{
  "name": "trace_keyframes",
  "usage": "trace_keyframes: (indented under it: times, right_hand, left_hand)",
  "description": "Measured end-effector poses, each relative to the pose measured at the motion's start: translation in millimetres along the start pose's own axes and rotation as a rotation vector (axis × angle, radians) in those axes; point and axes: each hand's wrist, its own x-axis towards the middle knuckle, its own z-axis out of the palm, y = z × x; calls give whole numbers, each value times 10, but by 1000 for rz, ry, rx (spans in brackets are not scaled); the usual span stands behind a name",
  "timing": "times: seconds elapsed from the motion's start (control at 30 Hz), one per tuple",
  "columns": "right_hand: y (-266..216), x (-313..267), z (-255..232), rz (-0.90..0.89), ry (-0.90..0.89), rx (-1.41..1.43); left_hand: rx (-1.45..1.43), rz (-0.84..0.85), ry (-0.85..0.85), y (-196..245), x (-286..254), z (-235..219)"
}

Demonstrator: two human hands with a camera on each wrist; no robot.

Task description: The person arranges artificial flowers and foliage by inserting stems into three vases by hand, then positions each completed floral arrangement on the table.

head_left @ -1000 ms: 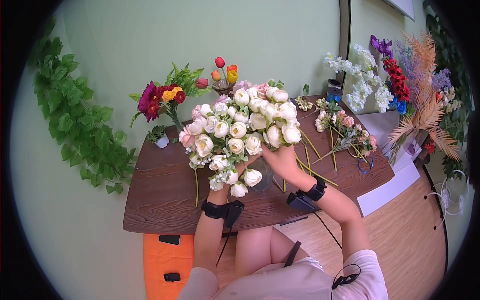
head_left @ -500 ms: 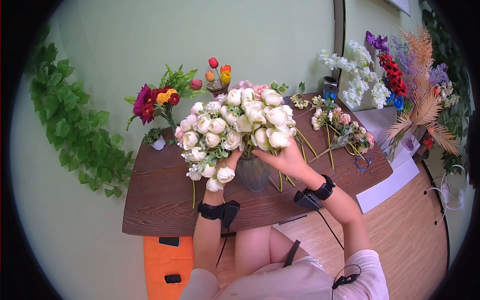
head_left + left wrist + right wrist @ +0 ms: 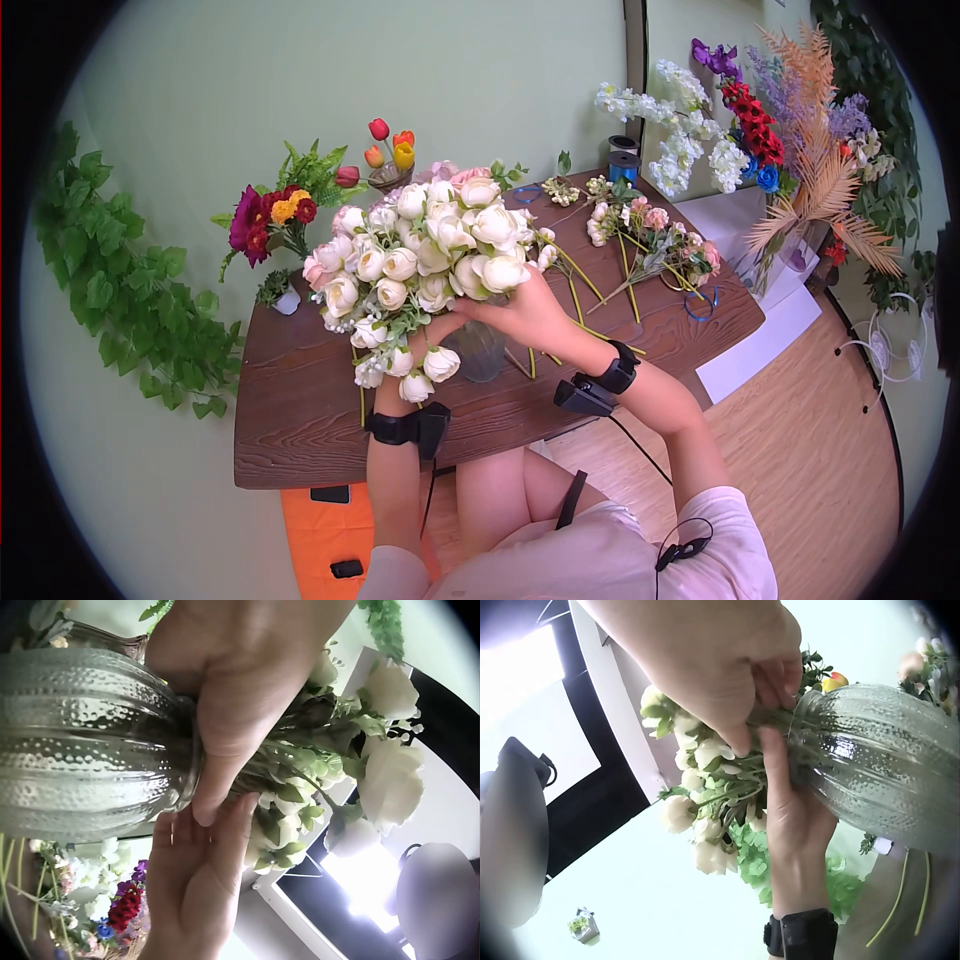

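A full bouquet of white and pale pink artificial roses (image 3: 400, 264) stands in a ribbed, dimpled glass vase (image 3: 480, 352) near the middle of the table. My left hand (image 3: 240, 682) holds the gathered stems from the left, its thumb lying across them right at the vase's rim. From the other side, my right hand (image 3: 727, 667) curls its fingers and thumb about the same stems, just above the rim. The thumbs are close together in both wrist views. Blooms hide much of the left hand in the head view.
Loose green stems and small pink-white sprays (image 3: 655, 235) lie at the table's right, near a blue ribbon spool (image 3: 623, 165). Behind the bouquet stand tulips (image 3: 390, 150) and a dark red and yellow bunch (image 3: 270, 218). A small potted plant (image 3: 287, 298) sits at the left edge.
The head view has swung, shifting the whole scene leftward. Half a second ago bare stems showed between the hands above the vase; now the hands have drawn together around them.
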Motion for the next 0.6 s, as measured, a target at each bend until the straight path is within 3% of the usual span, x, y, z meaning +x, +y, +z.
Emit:
trace_keyframes:
  times: [0.13,0.2,0.4,0.43,0.47,0.5,0.6]
  right_hand:
    - [-31,-24,65,-53,66,-55]
    - [-40,-47,115,-45,5,-162]
    - [-171,-71,34,-19,-130,-138]
    - [-152,-93,-8,-144,-69,-209]
    - [-137,-124,-72,-269,-7,-282]
    - [-171,-183,-234,-50,-165,-215]
    - [11,-350,-629,51,-46,-394]
  left_hand:
    - [48,-4,-2,-53,18,38]
    - [75,-5,-1,-83,0,27]
    - [154,-10,10,-143,56,37]
    - [168,-10,13,-150,73,99]
    - [180,-8,15,-276,-298,123]
    - [191,-7,18,-286,-291,120]
    - [218,-3,27,-311,-210,88]
